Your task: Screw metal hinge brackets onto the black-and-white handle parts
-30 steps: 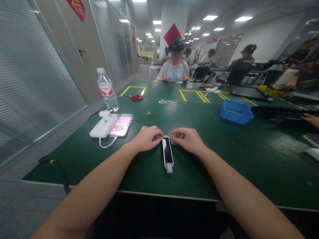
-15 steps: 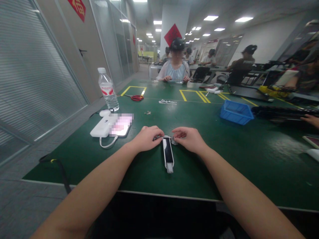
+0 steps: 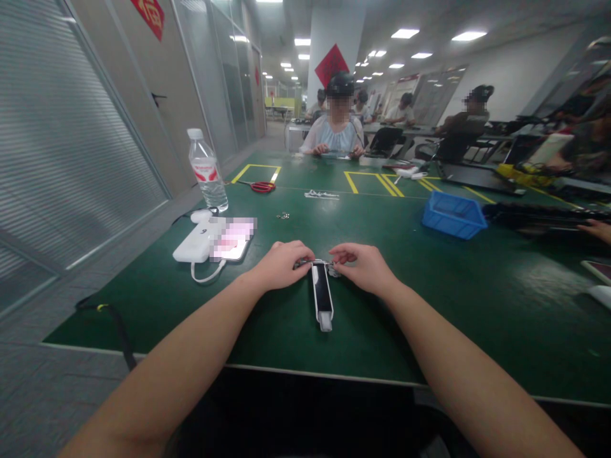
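Between my hands, a slim white pen-shaped device (image 3: 322, 289) with a long black face and a pale, translucent-looking end lies on the green table. Its pale end points toward me. My left hand (image 3: 285, 264) pinches something small and dark at the device's far end. On the other side, my right hand (image 3: 361, 267) has its thumb and fingers drawn together at a thin metallic-looking piece. Small silvery bits (image 3: 333, 271) show beneath the right fingertips. Fingers cover most of these small parts, so I cannot make out their kind.
To the left are a water bottle (image 3: 206, 172), a white power bank (image 3: 196, 245) cabled to a lit phone (image 3: 236, 240), and red-handled scissors (image 3: 262, 187). Small metal pieces (image 3: 283, 216) lie mid-table. A blue bin (image 3: 453, 215) stands right. A person (image 3: 337, 133) sits opposite.
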### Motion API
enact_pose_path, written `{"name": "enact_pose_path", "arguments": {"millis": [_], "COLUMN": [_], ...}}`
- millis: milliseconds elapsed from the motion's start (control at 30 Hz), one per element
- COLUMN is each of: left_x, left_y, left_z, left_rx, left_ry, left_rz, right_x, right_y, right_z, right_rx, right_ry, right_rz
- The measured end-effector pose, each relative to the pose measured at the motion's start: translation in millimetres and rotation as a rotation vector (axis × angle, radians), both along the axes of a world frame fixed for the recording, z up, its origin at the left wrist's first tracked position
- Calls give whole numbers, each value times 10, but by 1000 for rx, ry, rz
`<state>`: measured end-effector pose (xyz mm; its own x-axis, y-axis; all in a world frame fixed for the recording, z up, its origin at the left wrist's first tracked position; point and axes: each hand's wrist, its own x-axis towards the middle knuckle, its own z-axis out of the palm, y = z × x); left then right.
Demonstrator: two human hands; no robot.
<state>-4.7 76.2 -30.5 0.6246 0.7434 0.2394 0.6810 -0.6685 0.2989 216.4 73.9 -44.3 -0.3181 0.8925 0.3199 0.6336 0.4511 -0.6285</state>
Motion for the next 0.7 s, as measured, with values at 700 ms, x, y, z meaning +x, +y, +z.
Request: {"name": "enact_pose_path", "arguments": {"millis": [700], "left_x": [0], "left_y": [-2], "left_z": [5], "left_rx": [-13], "left_ry": [6], "left_rz": [0], "right_x": [2], "right_y": [-2], "right_z": [9], "right_rx": [-31], "right_ry": [45], "right_rz": [33]}}
